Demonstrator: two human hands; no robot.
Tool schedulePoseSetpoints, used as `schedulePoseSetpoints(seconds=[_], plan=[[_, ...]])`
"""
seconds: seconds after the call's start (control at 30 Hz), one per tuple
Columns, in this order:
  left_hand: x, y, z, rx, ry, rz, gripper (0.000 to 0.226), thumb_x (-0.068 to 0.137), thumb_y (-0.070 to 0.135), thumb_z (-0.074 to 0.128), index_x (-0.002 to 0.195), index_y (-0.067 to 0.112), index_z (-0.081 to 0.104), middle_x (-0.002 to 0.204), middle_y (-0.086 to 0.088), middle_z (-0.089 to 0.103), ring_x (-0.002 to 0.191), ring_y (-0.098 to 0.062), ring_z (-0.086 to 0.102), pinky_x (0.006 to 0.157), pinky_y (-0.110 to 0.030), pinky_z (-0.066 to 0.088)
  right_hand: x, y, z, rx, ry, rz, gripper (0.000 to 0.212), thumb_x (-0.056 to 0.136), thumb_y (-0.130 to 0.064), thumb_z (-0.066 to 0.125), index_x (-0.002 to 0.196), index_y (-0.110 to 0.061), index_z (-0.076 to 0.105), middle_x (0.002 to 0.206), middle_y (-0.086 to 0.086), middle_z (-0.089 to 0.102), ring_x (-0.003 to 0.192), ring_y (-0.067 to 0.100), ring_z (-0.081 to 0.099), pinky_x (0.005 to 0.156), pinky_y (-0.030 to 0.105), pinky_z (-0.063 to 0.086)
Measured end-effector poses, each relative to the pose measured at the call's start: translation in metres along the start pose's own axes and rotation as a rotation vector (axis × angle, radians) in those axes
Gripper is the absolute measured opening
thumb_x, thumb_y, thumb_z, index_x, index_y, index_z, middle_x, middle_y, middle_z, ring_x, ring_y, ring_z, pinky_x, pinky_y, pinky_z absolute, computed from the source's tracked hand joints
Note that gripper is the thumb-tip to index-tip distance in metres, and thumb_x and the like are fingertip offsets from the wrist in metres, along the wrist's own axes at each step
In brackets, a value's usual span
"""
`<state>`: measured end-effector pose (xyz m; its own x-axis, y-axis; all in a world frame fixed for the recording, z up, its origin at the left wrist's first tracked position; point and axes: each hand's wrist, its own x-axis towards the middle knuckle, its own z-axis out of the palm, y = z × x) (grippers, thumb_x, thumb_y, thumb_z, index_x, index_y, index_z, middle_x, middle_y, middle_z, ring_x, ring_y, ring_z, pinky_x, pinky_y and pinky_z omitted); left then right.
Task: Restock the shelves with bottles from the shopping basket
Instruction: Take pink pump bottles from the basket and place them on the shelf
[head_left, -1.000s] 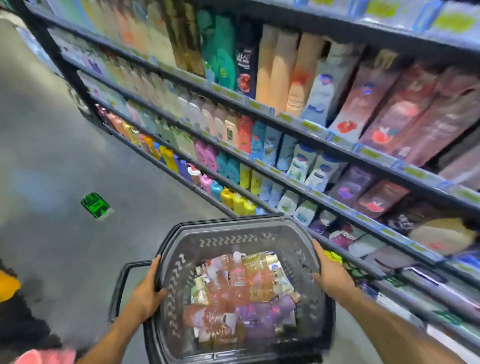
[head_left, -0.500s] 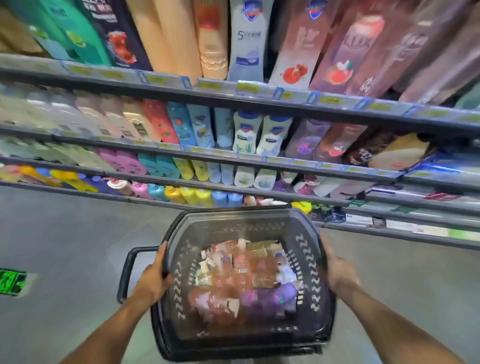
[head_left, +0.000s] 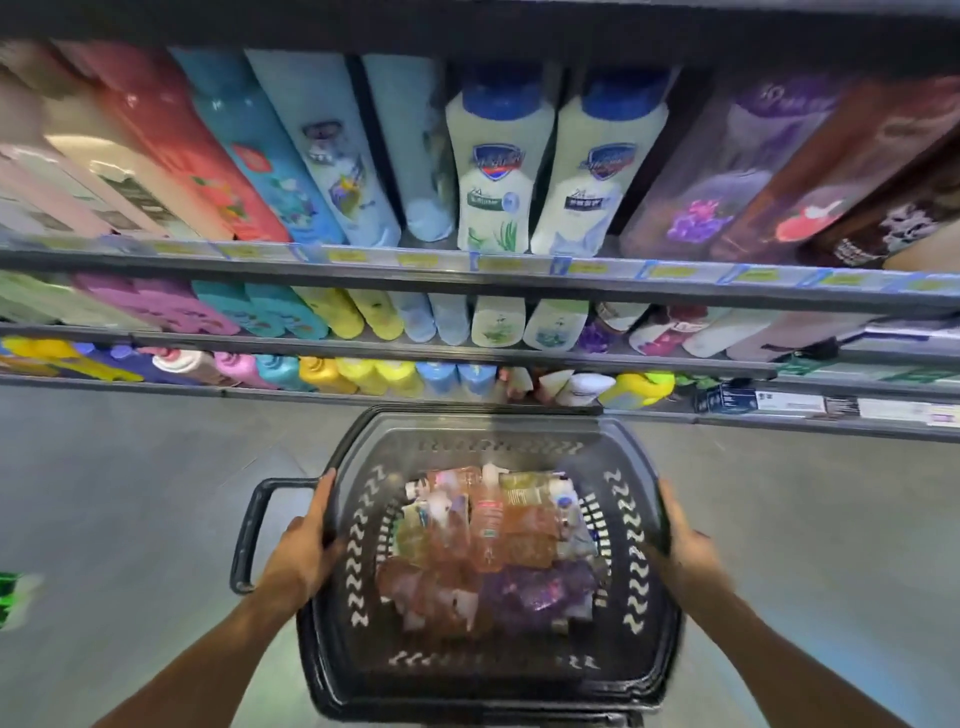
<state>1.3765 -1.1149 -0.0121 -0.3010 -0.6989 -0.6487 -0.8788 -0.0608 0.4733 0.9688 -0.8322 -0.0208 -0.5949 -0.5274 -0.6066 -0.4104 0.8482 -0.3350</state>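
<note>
Carried nearer since a moment ago, shopping basket (head_left: 618, 431) at six o'clock holds a full heap of bottles (head_left: 488, 530); none shelved yet. Left hand (head_left: 301, 551) at nine, right hand (head_left: 685, 551) at three, fingers clamped on its sides. Shelves (head_left: 467, 270) at twelve.

One shopping basket (head_left: 483, 415) is counted, and two hands are counted on it, the left hand (head_left: 301, 551) and the right hand (head_left: 691, 556); the bottles (head_left: 488, 525) heaped inside are too blurred to be numbered. Three stocked shelves (head_left: 467, 265) are seen, and on the uppermost, two white blue-capped bottles (head_left: 491, 171) are counted side by side. One green object (head_left: 13, 597) is counted on the floor (head_left: 130, 493).
</note>
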Motion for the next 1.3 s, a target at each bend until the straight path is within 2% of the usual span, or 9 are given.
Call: schedulePoseSetpoints(seconds=[0.3, 0.47, 0.6, 0.73, 1.0, 1.07, 1.13, 1.2, 1.3], plan=[[0.083, -0.026, 0.031, 0.006, 0.043, 0.054, 0.095, 0.096, 0.014, 0.069, 0.163, 0.041, 0.007, 0.112, -0.012, 0.059, 0.101, -0.038, 0.064, 0.097, -0.047, 0.05, 0.075, -0.006, 0.05, -0.016, 0.057, 0.012, 0.083, 0.101, -0.032, 0.059, 0.163, -0.037, 0.005, 0.104, 0.033, 0.07, 0.097, 0.048, 0.068, 0.08, 0.048, 0.053], [0.119, -0.045, 0.049, 0.035, 0.056, 0.045, 0.102, 0.095, 0.018, 0.071, 0.16, 0.053, 0.001, 0.107, -0.015, 0.058, 0.092, -0.036, 0.064, 0.091, -0.046, 0.051, 0.111, 0.002, 0.075, 0.002, 0.031, -0.006, 0.098, 0.092, -0.013, 0.064, 0.164, -0.035, 0.001, 0.093, 0.031, 0.071, 0.088, 0.047, 0.07, 0.071, 0.045, 0.052], [0.136, -0.047, 0.061, 0.03, 0.069, 0.046, 0.101, 0.096, 0.015, 0.07, 0.16, 0.051, 0.002, 0.104, -0.012, 0.055, 0.087, -0.025, 0.056, 0.087, -0.041, 0.049, 0.123, 0.009, 0.085, 0.011, 0.039, -0.022, 0.098, 0.091, -0.016, 0.065, 0.164, -0.034, 0.001, 0.094, 0.031, 0.071, 0.087, 0.047, 0.069, 0.068, 0.045, 0.051], [0.134, -0.053, 0.069, 0.017, 0.068, 0.001, 0.103, 0.095, 0.018, 0.07, 0.156, 0.06, -0.002, 0.106, -0.012, 0.054, 0.086, -0.03, 0.061, 0.083, -0.042, 0.05, 0.124, 0.014, 0.086, 0.019, 0.045, -0.021, 0.097, 0.092, -0.017, 0.066, 0.163, -0.034, 0.002, 0.096, 0.031, 0.069, 0.088, 0.048, 0.068, 0.069, 0.044, 0.049], [0.114, -0.039, 0.058, 0.033, 0.011, -0.07, 0.095, 0.098, 0.019, 0.062, 0.159, 0.054, -0.001, 0.101, -0.012, 0.059, 0.072, -0.021, 0.061, 0.06, -0.031, 0.043, 0.112, 0.012, 0.071, 0.035, -0.069, 0.02, 0.096, 0.092, -0.019, 0.068, 0.163, -0.036, 0.005, 0.097, 0.021, 0.069, 0.096, 0.046, 0.069, 0.075, 0.041, 0.049], [0.112, -0.029, 0.058, 0.018, 0.014, -0.108, 0.088, 0.098, 0.027, 0.062, 0.161, 0.05, 0.005, 0.111, -0.014, 0.057, 0.081, -0.028, 0.064, 0.07, -0.038, 0.05, 0.112, 0.004, 0.068, 0.061, -0.061, 0.044, 0.092, 0.091, -0.02, 0.067, 0.162, -0.034, 0.01, 0.108, 0.02, 0.064, 0.104, 0.046, 0.066, 0.085, 0.045, 0.052], [0.108, -0.018, 0.062, 0.03, 0.032, -0.187, 0.082, 0.097, 0.038, 0.062, 0.161, 0.047, 0.012, 0.134, -0.017, 0.049, 0.112, -0.038, 0.061, 0.096, -0.047, 0.051, 0.11, -0.01, 0.067, 0.03, 0.007, 0.05, 0.087, 0.087, -0.018, 0.069, 0.161, -0.026, 0.022, 0.132, 0.022, 0.051, 0.121, 0.045, 0.055, 0.1, 0.048, 0.047], [0.1, -0.008, 0.07, 0.145, 0.097, -0.235, 0.077, 0.096, 0.041, 0.06, 0.16, 0.044, 0.019, 0.16, -0.016, 0.029, 0.145, -0.041, 0.036, 0.114, -0.054, 0.037, 0.106, -0.023, 0.067, -0.033, 0.104, -0.004, 0.077, 0.082, -0.015, 0.072, 0.152, -0.016, 0.041, 0.144, 0.021, 0.044, 0.13, 0.045, 0.045, 0.106, 0.05, 0.043], [0.086, 0.004, 0.083, 0.362, 0.253, 0.002, 0.063, 0.093, 0.029, 0.061, 0.153, 0.024, 0.043, 0.16, -0.014, 0.036, 0.147, -0.037, 0.032, 0.114, -0.056, 0.038, 0.102, -0.041, 0.073, -0.084, 0.165, -0.143, 0.062, 0.08, -0.018, 0.071, 0.139, -0.007, 0.056, 0.144, 0.018, 0.05, 0.128, 0.043, 0.047, 0.103, 0.052, 0.046]])
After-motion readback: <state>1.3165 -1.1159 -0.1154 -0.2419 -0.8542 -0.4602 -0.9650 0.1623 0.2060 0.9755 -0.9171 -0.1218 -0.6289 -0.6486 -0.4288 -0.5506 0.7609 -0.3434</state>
